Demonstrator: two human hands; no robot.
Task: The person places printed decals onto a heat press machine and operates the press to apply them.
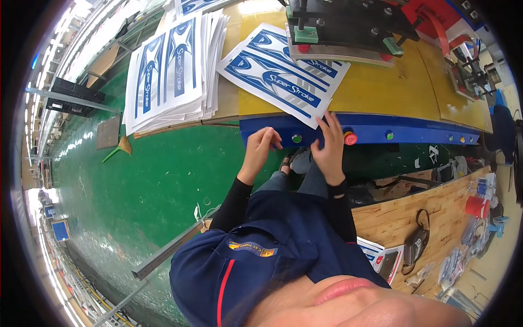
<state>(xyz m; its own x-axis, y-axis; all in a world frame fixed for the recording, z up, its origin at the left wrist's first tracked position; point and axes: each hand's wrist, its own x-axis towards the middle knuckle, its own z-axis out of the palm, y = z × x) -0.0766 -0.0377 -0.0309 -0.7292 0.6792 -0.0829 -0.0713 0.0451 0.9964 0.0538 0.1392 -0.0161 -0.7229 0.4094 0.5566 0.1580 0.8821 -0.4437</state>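
Note:
A white printed sheet with blue "Super Stroke" graphics lies slanted on the yellow press table, its upper end under the black press head. My right hand has its fingers spread, with the fingertips right at the sheet's near corner. In front of the blue control panel, my left hand holds nothing, its fingers loosely bent and the thumb apart from them. The hand is just left of a green button. A red stop button sits just beside my right hand.
To the left, a thick stack of similar printed sheets reaches the table edge. A second clamp fixture stands at the right. Below it, a wooden bench bears a black strapped pouch. A green-handled brush shows over the green floor.

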